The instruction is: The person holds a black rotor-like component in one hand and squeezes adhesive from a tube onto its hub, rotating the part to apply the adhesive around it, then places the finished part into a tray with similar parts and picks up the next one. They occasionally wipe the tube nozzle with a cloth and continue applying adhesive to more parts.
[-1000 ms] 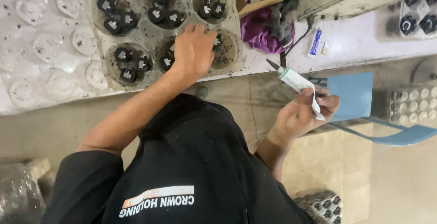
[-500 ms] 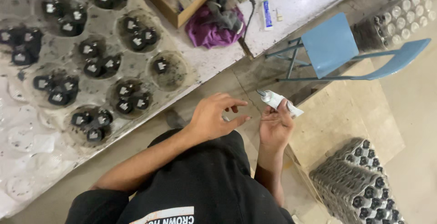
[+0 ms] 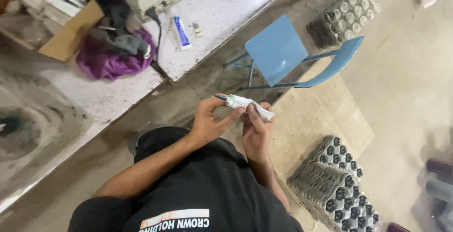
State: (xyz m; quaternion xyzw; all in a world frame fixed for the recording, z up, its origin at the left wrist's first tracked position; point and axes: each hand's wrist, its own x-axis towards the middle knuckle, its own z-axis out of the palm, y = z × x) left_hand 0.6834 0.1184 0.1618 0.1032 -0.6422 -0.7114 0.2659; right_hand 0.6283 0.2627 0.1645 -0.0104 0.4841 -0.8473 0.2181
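Workbench [image 3: 118, 102] edge carries purple cloth [image 3: 111, 57] and a spare blue-and-white tube [image 3: 180, 32] near its corner. Left hand [image 3: 212, 121] fingers pinch the nozzle end of a crumpled white tube [image 3: 245, 103]; right hand [image 3: 257, 130] clamps its tail, steadying it above the lap. Blue chair [image 3: 288, 53] stands beyond.

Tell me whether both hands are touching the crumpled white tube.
Touching. The head view shows the left hand with its fingers closed on the nozzle end of the crumpled white tube, and the right hand pinching its flattened tail.
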